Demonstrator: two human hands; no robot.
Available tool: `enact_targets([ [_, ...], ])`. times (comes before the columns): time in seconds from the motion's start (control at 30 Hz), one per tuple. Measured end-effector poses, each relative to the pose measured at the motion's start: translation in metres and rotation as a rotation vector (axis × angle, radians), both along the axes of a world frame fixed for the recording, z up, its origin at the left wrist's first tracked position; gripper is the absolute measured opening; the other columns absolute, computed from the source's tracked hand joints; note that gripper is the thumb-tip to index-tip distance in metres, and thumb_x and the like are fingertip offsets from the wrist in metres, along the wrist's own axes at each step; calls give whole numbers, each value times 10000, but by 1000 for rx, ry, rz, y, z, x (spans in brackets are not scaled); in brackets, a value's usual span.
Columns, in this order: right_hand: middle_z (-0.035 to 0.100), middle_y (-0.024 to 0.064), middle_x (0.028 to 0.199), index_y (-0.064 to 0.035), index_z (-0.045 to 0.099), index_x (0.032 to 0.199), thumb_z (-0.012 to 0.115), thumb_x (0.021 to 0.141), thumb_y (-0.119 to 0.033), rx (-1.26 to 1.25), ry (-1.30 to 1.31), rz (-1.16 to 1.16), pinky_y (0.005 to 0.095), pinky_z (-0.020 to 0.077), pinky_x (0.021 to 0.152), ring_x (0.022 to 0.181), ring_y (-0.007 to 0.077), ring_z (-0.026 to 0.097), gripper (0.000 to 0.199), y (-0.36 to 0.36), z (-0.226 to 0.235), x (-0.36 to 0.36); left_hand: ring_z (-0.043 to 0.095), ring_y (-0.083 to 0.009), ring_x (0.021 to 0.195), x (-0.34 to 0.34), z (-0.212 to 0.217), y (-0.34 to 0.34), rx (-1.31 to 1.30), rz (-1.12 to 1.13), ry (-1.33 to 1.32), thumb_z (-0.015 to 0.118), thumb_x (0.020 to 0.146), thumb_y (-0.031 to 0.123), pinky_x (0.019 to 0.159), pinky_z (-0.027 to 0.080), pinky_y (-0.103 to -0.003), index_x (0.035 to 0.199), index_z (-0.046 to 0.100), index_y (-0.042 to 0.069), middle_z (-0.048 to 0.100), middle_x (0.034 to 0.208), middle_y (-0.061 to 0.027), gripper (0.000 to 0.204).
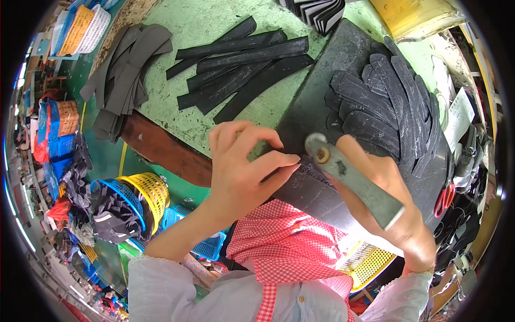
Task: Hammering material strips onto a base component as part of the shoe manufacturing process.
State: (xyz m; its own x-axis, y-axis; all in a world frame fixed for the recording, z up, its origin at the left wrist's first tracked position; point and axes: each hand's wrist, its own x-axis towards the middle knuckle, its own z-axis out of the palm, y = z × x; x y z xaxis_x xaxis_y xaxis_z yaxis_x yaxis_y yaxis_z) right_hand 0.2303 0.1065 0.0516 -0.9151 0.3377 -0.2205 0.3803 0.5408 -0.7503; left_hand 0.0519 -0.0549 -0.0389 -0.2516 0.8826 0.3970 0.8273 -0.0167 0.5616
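In my right hand [375, 172] is a hammer [359, 185]; my fingers wrap its handle, which is mostly hidden under the metal head. The rounded end of the head hangs above the dark work slab [306, 118], close to my left fingertips. My left hand [238, 155] is bent over the slab's left edge, its thumb and forefinger pinched towards each other. A dark piece seems to lie beneath these fingers, but it blends with the slab. A fanned pile of black round-ended strips [397, 102] rests on the slab beyond my right hand.
Several long black strips [241, 70] lie across the green tabletop [177, 115]. Grey strips [126, 75] hang over its left edge, by a reddish-brown band [166, 153]. Red-handled scissors [444, 199] are at the right. A yellow basket [150, 193] stands lower left; another yellow basket [375, 265] is below the slab.
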Motion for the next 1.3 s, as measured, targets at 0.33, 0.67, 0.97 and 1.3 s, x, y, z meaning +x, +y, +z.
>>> enact_targets([
  [0.33,663,187,741,-12,515,1103,644,958,-75,222,-2,134,514,528,555,641,419,681,205,-4,4,-5,562,-254,1039,14,9,-3,-22,72,123,864,666,118,957,372,-469,927,776,199,669,1074,59,287],
  [0.67,654,224,763,-34,493,1136,645,925,-95,166,-34,129,554,515,632,738,458,685,267,3,4,-5,557,-255,1078,19,2,-12,2,119,73,884,727,184,972,369,-488,925,777,232,634,1076,47,230],
  [0.97,678,216,733,-34,495,1095,610,978,-130,186,-86,220,556,538,632,708,421,710,190,-1,5,-8,564,-349,1337,82,9,-37,-129,-258,-136,772,863,308,1194,422,-523,1382,671,44,593,1420,-190,591],
  [1.3,607,206,870,6,606,1098,652,1023,-67,-126,65,-161,421,487,644,737,439,626,115,2,-3,28,570,-376,1204,88,4,16,2,-203,31,777,839,277,1107,489,-534,1111,698,31,597,1210,-169,376],
])
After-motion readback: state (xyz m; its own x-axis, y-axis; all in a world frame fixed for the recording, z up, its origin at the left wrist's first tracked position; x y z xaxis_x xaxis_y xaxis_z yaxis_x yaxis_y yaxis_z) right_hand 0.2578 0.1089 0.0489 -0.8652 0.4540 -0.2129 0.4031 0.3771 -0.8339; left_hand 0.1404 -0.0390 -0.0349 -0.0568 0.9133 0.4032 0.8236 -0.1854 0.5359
